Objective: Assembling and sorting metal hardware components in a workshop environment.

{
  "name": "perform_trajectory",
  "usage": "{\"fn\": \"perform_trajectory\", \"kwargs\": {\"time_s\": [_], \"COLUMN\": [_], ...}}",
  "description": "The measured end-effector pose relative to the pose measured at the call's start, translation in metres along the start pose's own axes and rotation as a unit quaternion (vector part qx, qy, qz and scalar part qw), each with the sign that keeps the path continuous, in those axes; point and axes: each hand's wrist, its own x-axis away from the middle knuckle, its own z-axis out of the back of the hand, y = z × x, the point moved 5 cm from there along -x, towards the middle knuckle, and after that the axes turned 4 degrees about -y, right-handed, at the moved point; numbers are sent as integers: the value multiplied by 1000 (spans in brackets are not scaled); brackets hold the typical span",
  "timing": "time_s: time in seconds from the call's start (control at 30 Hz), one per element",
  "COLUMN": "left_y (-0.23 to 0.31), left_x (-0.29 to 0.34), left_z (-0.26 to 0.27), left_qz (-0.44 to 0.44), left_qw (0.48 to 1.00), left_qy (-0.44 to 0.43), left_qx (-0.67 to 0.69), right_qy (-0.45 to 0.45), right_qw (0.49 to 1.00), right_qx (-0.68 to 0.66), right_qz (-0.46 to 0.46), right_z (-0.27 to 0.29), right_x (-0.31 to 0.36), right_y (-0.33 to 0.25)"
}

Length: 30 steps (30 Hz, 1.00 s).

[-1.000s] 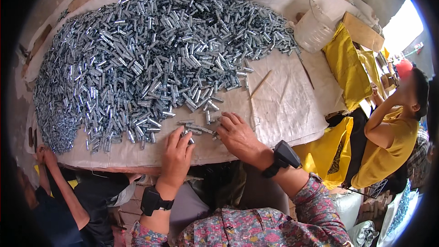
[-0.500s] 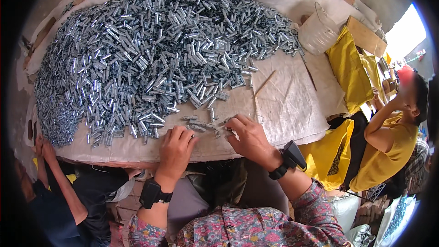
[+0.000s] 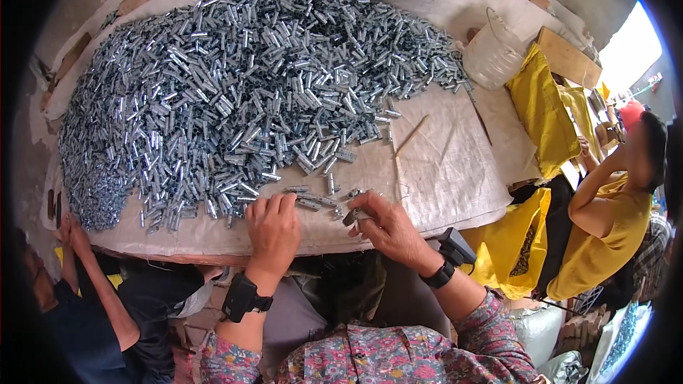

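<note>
A big heap of short silvery metal sleeves point(image 3: 235, 92) covers much of the cloth-topped table point(image 3: 448, 156). At the heap's near edge my left hand point(image 3: 274, 231) rests with its fingers curled down. Its fingertips touch or lie close to a few sleeves, and whatever is under them is hidden. My right hand point(image 3: 388, 226) pinches a small metal sleeve point(image 3: 351, 217) between thumb and fingers, just above the cloth. Between my hands lie several loose sleeves point(image 3: 313, 200). Another loose sleeve point(image 3: 331, 183) stands out a little beyond them.
A thin wooden stick point(image 3: 413, 135) lies right of the heap. Farther right are a translucent bucket point(image 3: 492, 55) and yellow sacks point(image 3: 544, 114). A person in yellow point(image 3: 605, 235) sits at the right. At the left table edge are another person's hands point(image 3: 70, 231), beside smaller metal pieces point(image 3: 96, 199).
My right hand has drawn slightly nearer to me and turned, so the sleeve in its pinch shows. My left hand has shifted a little left, its fingers now pointing more toward the heap.
</note>
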Motion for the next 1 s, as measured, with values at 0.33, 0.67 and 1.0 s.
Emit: {"fn": "perform_trajectory", "kwargs": {"time_s": [0.33,0.67,1.0], "left_y": [-4,-10,-18], "left_x": [4,21,-6], "left_z": [-1,-2,-5], "left_qz": [-11,36,27], "left_qw": [995,988,996], "left_qy": [50,69,16], "left_qx": [80,137,88], "right_qy": [-13,-47,-72], "right_qw": [998,996,993], "right_qx": [-11,64,70], "right_qz": [-58,-31,-62], "right_z": [2,-22,-21], "right_x": [8,0,2], "right_y": [15,7,6]}}
